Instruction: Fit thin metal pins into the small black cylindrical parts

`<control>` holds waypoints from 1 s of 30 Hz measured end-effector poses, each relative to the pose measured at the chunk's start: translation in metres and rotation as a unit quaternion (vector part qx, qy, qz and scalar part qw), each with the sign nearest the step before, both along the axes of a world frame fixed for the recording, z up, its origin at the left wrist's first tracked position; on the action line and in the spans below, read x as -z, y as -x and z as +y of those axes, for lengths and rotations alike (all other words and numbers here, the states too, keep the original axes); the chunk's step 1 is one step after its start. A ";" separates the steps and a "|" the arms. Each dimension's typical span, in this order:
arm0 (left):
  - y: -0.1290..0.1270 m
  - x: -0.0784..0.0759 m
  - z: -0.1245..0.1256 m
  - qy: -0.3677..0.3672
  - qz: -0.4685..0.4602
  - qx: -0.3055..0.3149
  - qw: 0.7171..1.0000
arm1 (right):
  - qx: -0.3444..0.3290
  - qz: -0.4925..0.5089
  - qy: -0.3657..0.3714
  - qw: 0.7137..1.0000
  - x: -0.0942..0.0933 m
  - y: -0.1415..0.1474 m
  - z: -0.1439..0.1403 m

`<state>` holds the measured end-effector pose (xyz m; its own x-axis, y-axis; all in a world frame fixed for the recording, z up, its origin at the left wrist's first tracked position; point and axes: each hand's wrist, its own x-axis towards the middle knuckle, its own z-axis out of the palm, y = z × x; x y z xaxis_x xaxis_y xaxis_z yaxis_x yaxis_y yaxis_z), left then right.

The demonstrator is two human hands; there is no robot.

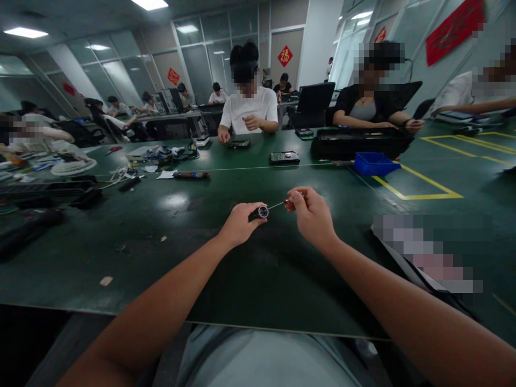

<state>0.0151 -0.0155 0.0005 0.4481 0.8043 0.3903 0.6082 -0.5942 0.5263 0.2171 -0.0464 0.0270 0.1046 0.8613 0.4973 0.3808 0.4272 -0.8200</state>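
Note:
My left hand point(241, 222) grips a small black cylindrical part point(260, 213) with a shiny round end, held just above the dark green table point(193, 258). My right hand point(312, 215) pinches a thin screwdriver point(282, 203) with a reddish handle. Its metal tip points left and meets the round end of the part. Both forearms reach forward from the table's near edge.
A blue tray point(375, 163) sits beside a yellow marked box at the right. A circuit board point(284, 157) and a red and black tool point(191, 174) lie further back. Cables and clutter fill the left. People sit across the table.

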 end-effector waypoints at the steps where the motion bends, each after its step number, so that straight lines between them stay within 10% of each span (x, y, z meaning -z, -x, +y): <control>1: 0.000 0.000 0.000 -0.005 -0.001 0.002 1.000 | 0.004 -0.009 -0.006 1.000 0.000 0.000 -0.001; 30: 0.002 0.001 0.000 -0.004 0.000 -0.009 1.000 | 0.064 -0.097 -0.006 0.993 -0.007 -0.003 -0.003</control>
